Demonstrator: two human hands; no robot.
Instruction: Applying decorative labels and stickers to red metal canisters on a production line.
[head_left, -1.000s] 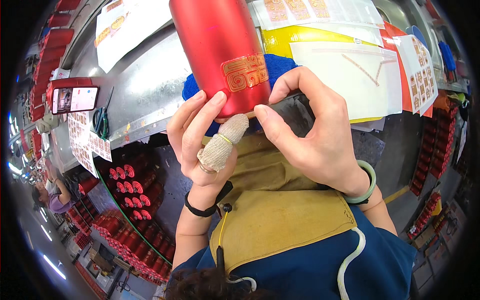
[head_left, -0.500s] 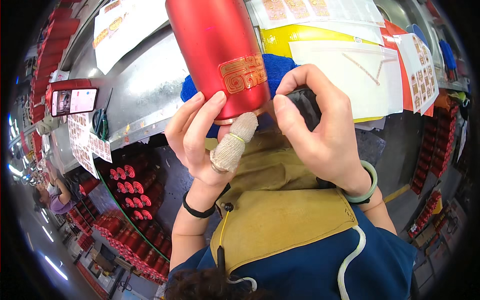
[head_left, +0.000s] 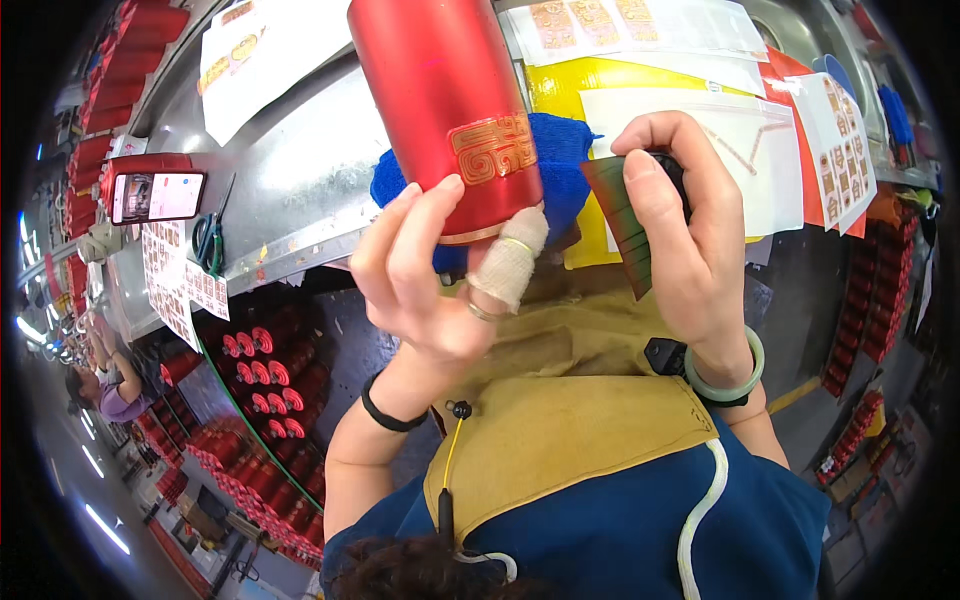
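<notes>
My left hand [head_left: 425, 285] is closed on the base end of a red metal cylinder [head_left: 435, 75], probably a flask, which lies tilted over a bundled blue cloth [head_left: 565, 160]. Two fingers rest along its side, and a pale knitted finger cover [head_left: 510, 265] wraps one digit at the rim. A gold square-patterned decal [head_left: 490, 150] sits on the red surface near that end. To the right, apart from the cylinder, my right hand [head_left: 695, 230] pinches a dark, flat, ridged scraper [head_left: 622, 215] with a reddish-green sheen. Part of the scraper is hidden behind the fingers.
Decal sheets [head_left: 625, 30] and white paper [head_left: 775, 195] lie on a yellow sheet [head_left: 560, 90] at the right. A phone [head_left: 158, 197] and scissors [head_left: 208, 240] are on the left. Rows of red cylinders [head_left: 255, 470] stand below the bench; a person [head_left: 115, 385] is far left.
My right hand has moved right and away from the cylinder's base, turning so the scraper's flat face shows. My left hand and the cylinder have shifted slightly right in view.
</notes>
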